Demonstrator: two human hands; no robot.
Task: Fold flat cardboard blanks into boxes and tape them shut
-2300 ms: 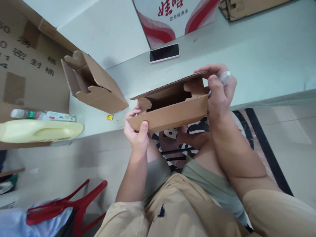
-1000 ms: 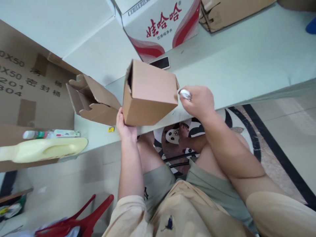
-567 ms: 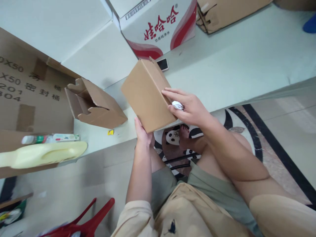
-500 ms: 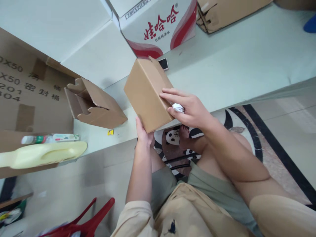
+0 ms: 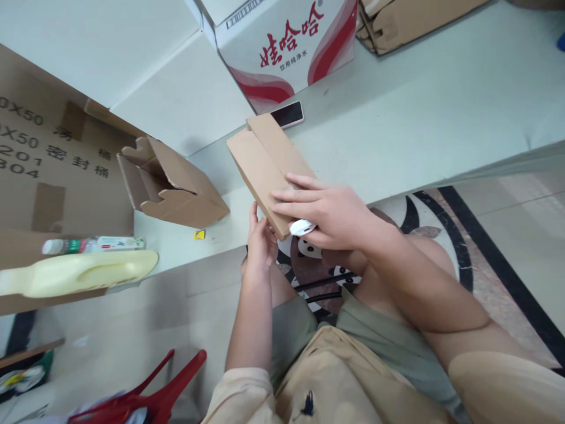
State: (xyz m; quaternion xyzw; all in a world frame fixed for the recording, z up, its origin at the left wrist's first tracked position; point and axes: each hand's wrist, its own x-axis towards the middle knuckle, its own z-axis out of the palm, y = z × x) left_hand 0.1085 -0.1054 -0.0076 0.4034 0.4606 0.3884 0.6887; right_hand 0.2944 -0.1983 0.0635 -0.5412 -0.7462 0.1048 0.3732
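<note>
A small brown cardboard box [image 5: 260, 165] is tilted over the near edge of the table, its flap seam facing up. My left hand [image 5: 262, 242] supports the box at its lower left edge, fingers bent against it. Across the near end of the box lies my right hand [image 5: 329, 213], fingers flat along the seam. A small white plastic object [image 5: 302, 228] is tucked under those fingers on the thumb side; its kind is unclear. Partly behind the box is a phone-like device [image 5: 289, 114] with a dark screen.
An open cardboard box [image 5: 185, 194] lies on its side at left, near a yellow wrapper [image 5: 199, 234]. Beyond are a bottle [image 5: 66, 247], a pale yellow container [image 5: 88, 274] and a white-and-red carton [image 5: 286, 59]. A red chair [image 5: 176, 383] stands below.
The box has been turned so its seamed face points up, uncovering more of the dark-screened device. My right hand has shifted left and down with the white object; my left fingers have loosened and shifted.
</note>
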